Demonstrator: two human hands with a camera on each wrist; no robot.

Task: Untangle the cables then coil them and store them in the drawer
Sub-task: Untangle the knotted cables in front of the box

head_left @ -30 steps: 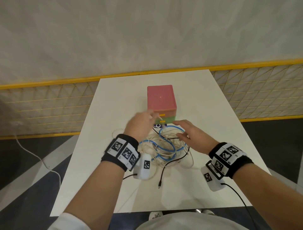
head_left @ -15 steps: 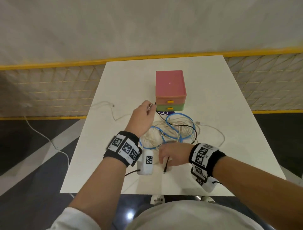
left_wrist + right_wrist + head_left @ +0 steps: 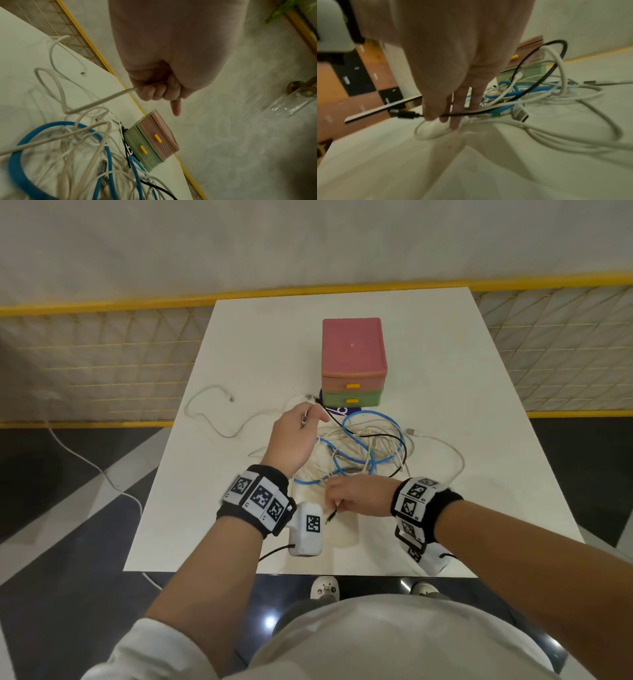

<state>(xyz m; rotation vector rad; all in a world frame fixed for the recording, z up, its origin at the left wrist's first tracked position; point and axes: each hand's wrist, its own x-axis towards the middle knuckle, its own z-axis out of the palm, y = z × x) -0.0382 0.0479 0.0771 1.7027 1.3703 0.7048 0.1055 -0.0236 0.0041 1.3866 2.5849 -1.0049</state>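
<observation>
White table (image 3: 239,337), cable tangle (image 3: 363,446), no legible labels.

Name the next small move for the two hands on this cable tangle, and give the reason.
Probably draw the black cable out toward the near edge: the right hand pinches it near its plug, while the left hand grips a white cable, and both drawers sit closed.
</observation>
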